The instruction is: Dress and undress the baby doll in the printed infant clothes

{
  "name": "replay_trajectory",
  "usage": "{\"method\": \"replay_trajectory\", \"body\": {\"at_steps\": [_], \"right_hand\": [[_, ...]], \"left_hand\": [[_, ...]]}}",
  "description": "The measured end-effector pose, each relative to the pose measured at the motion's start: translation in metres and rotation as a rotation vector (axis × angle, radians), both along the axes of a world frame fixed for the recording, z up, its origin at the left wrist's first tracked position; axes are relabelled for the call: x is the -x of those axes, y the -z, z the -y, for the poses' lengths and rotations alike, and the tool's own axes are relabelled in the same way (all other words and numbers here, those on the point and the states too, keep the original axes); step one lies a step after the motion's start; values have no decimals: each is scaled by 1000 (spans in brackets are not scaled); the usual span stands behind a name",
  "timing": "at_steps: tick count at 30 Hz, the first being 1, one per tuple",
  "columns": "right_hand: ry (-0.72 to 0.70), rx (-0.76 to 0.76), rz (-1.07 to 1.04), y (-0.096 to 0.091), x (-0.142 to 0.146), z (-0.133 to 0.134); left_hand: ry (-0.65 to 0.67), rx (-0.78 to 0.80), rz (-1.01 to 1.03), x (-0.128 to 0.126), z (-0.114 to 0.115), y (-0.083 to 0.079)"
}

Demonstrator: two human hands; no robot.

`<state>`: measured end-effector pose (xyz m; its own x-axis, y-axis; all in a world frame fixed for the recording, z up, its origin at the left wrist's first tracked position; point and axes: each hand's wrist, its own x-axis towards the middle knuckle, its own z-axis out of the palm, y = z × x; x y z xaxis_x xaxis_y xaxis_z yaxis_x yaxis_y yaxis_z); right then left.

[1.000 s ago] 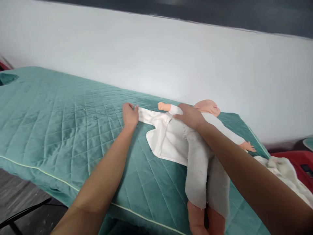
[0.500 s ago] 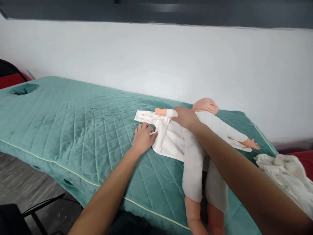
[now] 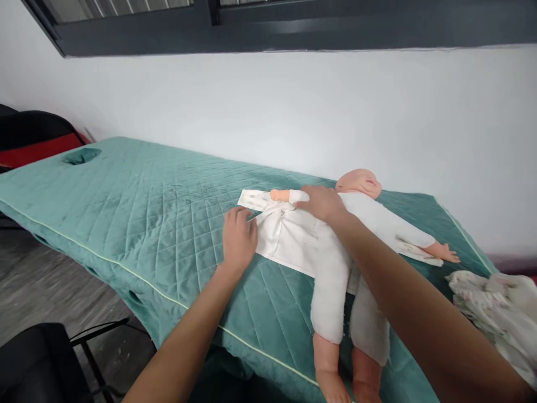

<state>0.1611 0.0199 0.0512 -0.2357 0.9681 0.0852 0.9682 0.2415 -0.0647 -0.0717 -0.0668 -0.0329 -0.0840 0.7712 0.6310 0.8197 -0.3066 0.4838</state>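
Note:
A baby doll [image 3: 331,268] with a soft white cloth body lies on its back, its head by the wall and its feet towards me. Spread beneath it is a white baby shirt [image 3: 289,238], one flat sleeve [image 3: 254,198] reaching left. My left hand [image 3: 239,238] is at the shirt's left edge, fingers curled and thumb against the cloth; the fingertips are partly hidden. My right hand [image 3: 323,202] wraps over the doll's upper arm near the shoulder. The doll's small hand [image 3: 279,195] rests over the flat sleeve. Its other arm [image 3: 403,224] stretches right over the other sleeve.
A green quilted cover [image 3: 176,224] lies over the bed, which has a hole [image 3: 81,156] at its far left end. Crumpled patterned clothing [image 3: 495,308] lies at the right. A black chair [image 3: 37,364] stands at lower left. Behind the bed runs a white wall [image 3: 251,106].
My left hand has shifted left, and the shirt's left edge is spread wider with it. The white strip it pinched no longer shows. My right hand stays on the doll. The camera view has shifted slightly.

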Motion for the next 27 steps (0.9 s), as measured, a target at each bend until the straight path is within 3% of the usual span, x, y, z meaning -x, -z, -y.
{"method": "replay_trajectory", "body": {"at_steps": [4, 8, 13, 20, 24, 27], "right_hand": [[16, -37, -29, 1, -3, -1], [5, -54, -36, 3, -6, -2], [-22, -41, -21, 3, -7, 4], [-70, 17, 33, 4, -7, 6], [-63, 27, 96, 7, -4, 6], [-42, 32, 120, 8, -1, 6]], "left_hand": [[196, 224, -238, -46, -28, -14], [107, 407, -324, -76, -69, -18], [72, 447, -73, -63, -102, -10], [83, 300, 647, -40, -102, -5], [25, 293, 746, -41, -96, -9], [71, 257, 725, -46, -90, -11]]}}
